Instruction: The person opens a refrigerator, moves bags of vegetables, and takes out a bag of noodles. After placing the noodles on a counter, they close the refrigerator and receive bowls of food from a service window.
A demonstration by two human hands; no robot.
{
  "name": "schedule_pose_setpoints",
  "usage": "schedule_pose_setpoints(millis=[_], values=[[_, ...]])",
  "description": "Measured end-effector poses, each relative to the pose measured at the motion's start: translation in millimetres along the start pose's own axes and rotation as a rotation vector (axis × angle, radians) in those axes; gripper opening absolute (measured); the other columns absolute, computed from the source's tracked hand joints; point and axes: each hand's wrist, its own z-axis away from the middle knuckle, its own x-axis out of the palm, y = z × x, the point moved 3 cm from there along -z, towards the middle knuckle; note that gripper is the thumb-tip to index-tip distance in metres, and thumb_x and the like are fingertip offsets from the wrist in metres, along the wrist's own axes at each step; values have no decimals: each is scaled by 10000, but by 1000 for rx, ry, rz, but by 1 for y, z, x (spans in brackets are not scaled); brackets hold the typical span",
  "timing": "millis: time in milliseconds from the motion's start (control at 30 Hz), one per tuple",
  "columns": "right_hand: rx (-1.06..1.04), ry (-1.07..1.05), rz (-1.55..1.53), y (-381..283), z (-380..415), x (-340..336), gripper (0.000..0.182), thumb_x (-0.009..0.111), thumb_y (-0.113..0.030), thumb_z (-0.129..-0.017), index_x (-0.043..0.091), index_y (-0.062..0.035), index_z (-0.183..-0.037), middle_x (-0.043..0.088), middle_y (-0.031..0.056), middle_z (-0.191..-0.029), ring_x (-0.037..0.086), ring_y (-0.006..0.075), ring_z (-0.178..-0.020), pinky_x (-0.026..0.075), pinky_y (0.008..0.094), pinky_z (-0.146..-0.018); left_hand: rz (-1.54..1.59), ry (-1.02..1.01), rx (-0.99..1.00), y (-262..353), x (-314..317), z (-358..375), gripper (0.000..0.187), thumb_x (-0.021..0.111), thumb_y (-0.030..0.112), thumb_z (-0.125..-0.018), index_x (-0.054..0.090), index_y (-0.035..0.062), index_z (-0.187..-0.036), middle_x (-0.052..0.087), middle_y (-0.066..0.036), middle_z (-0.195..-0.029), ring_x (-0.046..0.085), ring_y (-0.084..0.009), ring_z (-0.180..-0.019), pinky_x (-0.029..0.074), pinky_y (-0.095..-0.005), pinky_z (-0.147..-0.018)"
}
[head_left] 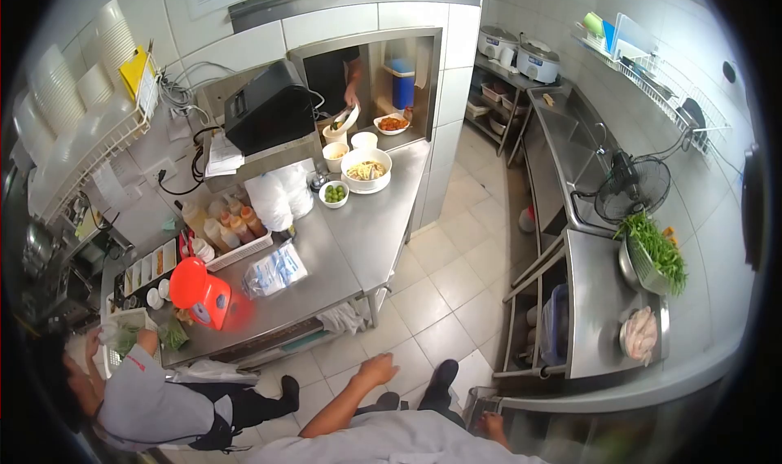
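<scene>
My left hand [377,370] hangs in mid-air above the tiled floor, palm down, with nothing seen in it and its fingers loosely apart. Low in the view, my right hand [493,425] is closed beside a small steel frame [483,404] at the end of a long metal edge. What its fingers hold is too small to make out. My shoes [441,376] show on the floor between the two hands.
A co-worker [163,395] reaches into a white basket at the left counter [334,252], near a red scale [199,294]. Bowls of food [366,169] stand by a hatch, where another person's hand [351,97] shows. On the right, a steel table [599,301] holds greens [660,256] and raw meat [641,335].
</scene>
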Motion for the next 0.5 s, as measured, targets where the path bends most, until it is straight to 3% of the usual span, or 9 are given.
schedule_pose_setpoints(millis=[67,100,200,433,500], values=[[-149,-72,7,2,-32,-1,141,613,-147,-877,660,-26,-823,601,115,-665,646,288,-593,557,493,-558,32,21,103,40,-16,-17,448,572,381,-946,565,4,-1189,645,-230,-1162,618,-407,-1096,494,-520,-923],[-148,-98,21,-2,-45,-2,135,611,-139,-878,654,-20,-832,605,121,-673,650,291,-598,558,492,-556,59,39,208,58,-28,-24,425,568,362,-954,562,4,-1181,644,-236,-1152,618,-414,-1087,499,-523,-906],[-77,-180,41,-13,-88,-4,120,606,-116,-882,639,-3,-858,619,139,-695,661,300,-611,563,489,-550,48,73,237,83,-51,-60,371,570,315,-951,579,-6,-1137,650,-245,-1118,624,-426,-1056,509,-523,-874],[24,-429,62,-82,-222,11,103,594,-63,-889,602,35,-919,651,182,-747,688,322,-642,573,482,-537,-68,221,-96,96,-100,-138,351,574,314,-925,614,-4,-1068,670,-222,-1077,646,-414,-1013,517,-524,-860],[28,-503,35,-113,-264,20,105,590,-48,-891,592,47,-936,660,194,-762,695,328,-651,576,481,-534,-32,263,-110,107,-107,-153,344,572,310,-924,614,0,-1066,671,-221,-1073,647,-416,-1007,518,-525,-858]])
